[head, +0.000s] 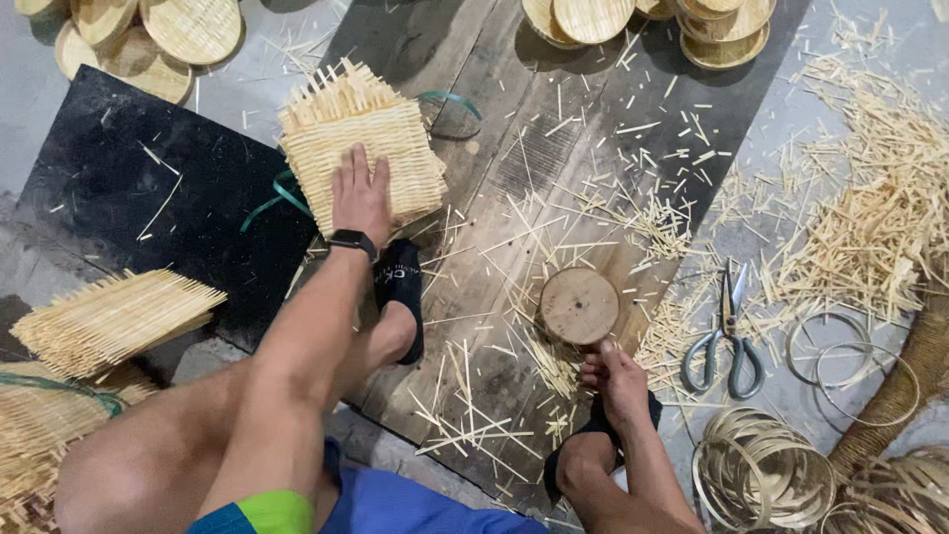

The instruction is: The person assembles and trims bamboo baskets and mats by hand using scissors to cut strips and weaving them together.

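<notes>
Left hand (360,196) spread flat on stack of woven mats (362,148); right hand (615,377) curled, touching round wooden disc (579,306).

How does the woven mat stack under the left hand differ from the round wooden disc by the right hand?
The woven mat stack is squarish, with frayed strip ends sticking out; the wooden disc is round with a smooth edge. The stack is pale and ribbed, the disc darker and plain-faced. The left hand lies flat on the stack; the right hand only touches the disc's near rim. Both rest on the plank floor.
</notes>
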